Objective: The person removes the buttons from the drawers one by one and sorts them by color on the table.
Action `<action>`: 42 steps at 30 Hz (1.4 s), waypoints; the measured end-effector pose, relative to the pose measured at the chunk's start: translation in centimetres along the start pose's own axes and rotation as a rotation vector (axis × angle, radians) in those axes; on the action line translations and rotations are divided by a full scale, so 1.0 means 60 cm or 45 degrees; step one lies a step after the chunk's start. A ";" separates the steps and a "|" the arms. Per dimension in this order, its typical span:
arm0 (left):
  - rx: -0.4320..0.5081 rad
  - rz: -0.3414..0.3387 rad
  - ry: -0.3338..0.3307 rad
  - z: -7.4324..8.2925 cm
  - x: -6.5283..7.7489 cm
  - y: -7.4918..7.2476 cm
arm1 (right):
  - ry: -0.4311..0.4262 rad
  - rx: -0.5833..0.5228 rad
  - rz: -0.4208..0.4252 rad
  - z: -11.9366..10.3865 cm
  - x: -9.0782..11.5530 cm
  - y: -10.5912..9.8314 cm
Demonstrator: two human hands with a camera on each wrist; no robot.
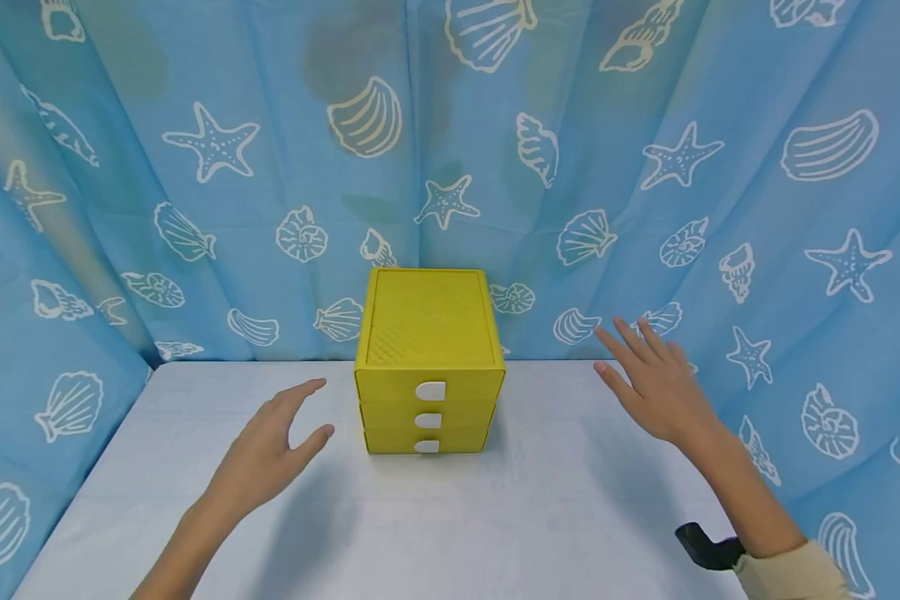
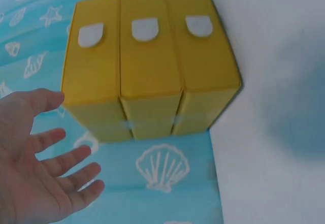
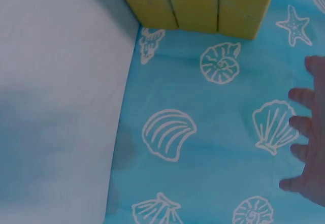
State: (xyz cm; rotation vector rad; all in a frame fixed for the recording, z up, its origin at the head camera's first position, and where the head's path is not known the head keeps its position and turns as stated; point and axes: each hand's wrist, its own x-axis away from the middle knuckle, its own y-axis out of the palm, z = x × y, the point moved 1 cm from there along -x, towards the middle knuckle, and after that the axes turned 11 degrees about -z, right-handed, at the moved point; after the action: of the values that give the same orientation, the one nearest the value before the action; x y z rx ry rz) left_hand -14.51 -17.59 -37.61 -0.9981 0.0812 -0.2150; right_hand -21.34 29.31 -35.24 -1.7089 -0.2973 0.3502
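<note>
A yellow three-drawer box [image 1: 435, 321] stands on the white table, its drawers closed and each front bearing a white tab handle [image 1: 431, 391]. To its left my left hand [image 1: 262, 454] hovers over the table, thumb spread from the fingers, holding nothing. The left wrist view has that hand [image 2: 45, 168] beside the stacked drawers [image 2: 150, 51]. On the other side, my right hand [image 1: 656, 387] is raised with fingers spread, apart from the box. Its fingers [image 3: 300, 126] show at the right edge of the right wrist view, also holding nothing.
A blue curtain [image 1: 450, 125] with white shells and starfish hangs behind the table and along both sides. The white tabletop [image 1: 540, 517] extends in front of the box. A black strap piece [image 1: 708, 547] sticks out by the right sleeve [image 1: 791, 575].
</note>
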 end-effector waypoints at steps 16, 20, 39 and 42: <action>0.266 0.125 0.216 0.037 -0.002 0.082 | -0.025 0.003 -0.072 -0.048 -0.039 -0.020; 0.305 0.212 0.291 0.046 -0.008 0.094 | -0.024 0.038 -0.081 -0.056 -0.055 -0.020; 0.529 0.335 0.414 0.080 -0.056 0.135 | -0.073 0.015 -0.238 -0.109 -0.141 -0.011; 0.551 0.362 0.424 0.084 -0.063 0.139 | -0.066 0.013 -0.264 -0.119 -0.154 -0.008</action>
State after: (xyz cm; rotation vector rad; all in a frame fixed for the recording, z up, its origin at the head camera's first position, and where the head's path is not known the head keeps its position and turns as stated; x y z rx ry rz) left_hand -16.19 -8.26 -42.03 -0.5046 0.4591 -0.1278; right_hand -27.04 19.31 -33.12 -1.6435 -0.5053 0.2431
